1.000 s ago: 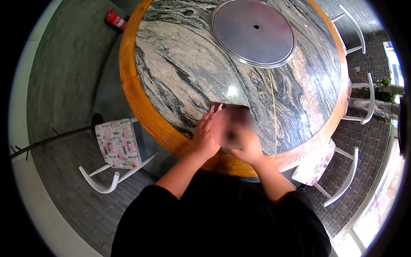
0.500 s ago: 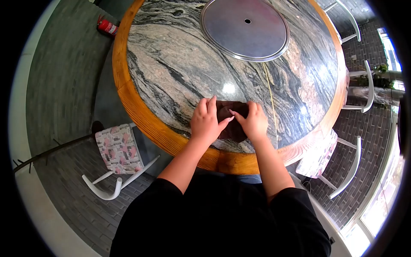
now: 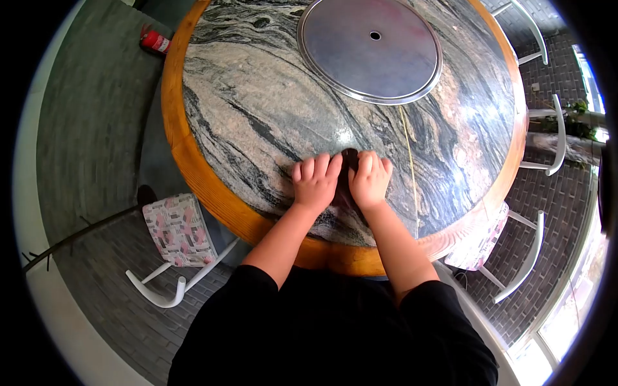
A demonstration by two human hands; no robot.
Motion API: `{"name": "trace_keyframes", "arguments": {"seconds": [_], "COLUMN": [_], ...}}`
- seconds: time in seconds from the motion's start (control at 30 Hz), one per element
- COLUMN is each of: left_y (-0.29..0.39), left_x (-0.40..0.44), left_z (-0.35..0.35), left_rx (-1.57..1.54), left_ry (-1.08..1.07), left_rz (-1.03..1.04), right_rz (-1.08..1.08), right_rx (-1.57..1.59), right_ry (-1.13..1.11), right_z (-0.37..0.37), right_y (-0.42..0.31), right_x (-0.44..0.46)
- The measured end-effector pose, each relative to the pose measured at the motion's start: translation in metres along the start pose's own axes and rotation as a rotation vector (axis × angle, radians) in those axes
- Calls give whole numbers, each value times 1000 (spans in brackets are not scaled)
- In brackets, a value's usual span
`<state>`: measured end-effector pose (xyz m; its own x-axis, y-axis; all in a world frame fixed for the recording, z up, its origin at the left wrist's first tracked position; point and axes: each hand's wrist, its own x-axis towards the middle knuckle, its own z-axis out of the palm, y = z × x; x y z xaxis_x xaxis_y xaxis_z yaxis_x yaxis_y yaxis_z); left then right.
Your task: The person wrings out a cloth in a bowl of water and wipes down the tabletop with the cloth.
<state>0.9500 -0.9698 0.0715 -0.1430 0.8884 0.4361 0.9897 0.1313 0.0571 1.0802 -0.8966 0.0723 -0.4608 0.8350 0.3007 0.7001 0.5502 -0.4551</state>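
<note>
A dark brown cloth [image 3: 345, 192] is bunched on the stone tabletop [image 3: 251, 119] near its front edge. Most of it is covered by my hands; a strip shows in the gap between them. On its left side, my left hand [image 3: 315, 184] grips it with curled fingers, thumb hidden. My right hand [image 3: 371, 180] closes on the opposite side, knuckles up, close beside the left. A small dark fold of the cloth pokes out beyond the fingertips.
A round metal plate [image 3: 370, 55] with a central hole is set in the table beyond my hands. Wood [image 3: 206, 186] rims the table. Chairs with patterned seats stand at left [image 3: 180, 228] and right [image 3: 476, 251]. A fire extinguisher [image 3: 155, 41] is at far left.
My hands have drawn closer together and their fingers have curled in. The cloth, spread wider before, is now gathered into a narrow bunch. The view has shifted slightly.
</note>
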Motion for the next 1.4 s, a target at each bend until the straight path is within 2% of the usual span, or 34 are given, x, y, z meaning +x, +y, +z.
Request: {"name": "trace_keyframes", "arguments": {"seconds": [0.27,0.33,0.4,0.6,0.67,0.73,0.77,0.83,0.93,1.0,1.1,1.2,1.33,1.4], "left_y": [-28,-36,-41,-54,-53,-55,-55,-55,-48,-44,-39,-37,-30,-28], "left_x": [84,103,120,168,165,166,167,162,152,142,127,107,76,58], "left_z": [48,58,66,95,96,90,86,76,67,60,48,38,21,14], "left_rx": [-9,-14,-27,10,26,63,66,227,297,280,294,261,245,226], "left_ry": [22,138,104,199,200,80,86,-78,-189,-185,-323,-323,-319,-323], "left_rz": [43,132,126,137,153,179,179,286,292,291,285,286,293,297], "right_rz": [-85,-87,-100,-75,-65,-82,-108,-130,-128,-140,-125,-120,-93,-76], "right_rx": [-130,-151,-170,-206,-217,-232,-266,-292,-361,-369,-377,-434,-366,-354], "right_ry": [61,56,105,110,95,126,138,154,77,33,0,-71,-46,-103], "right_z": [27,33,37,49,50,50,50,51,48,44,41,40,30,25], "right_y": [21,28,34,48,47,48,47,44,39,33,25,19,4,0], "right_x": [88,106,125,178,177,176,176,169,158,144,125,103,68,47]}}
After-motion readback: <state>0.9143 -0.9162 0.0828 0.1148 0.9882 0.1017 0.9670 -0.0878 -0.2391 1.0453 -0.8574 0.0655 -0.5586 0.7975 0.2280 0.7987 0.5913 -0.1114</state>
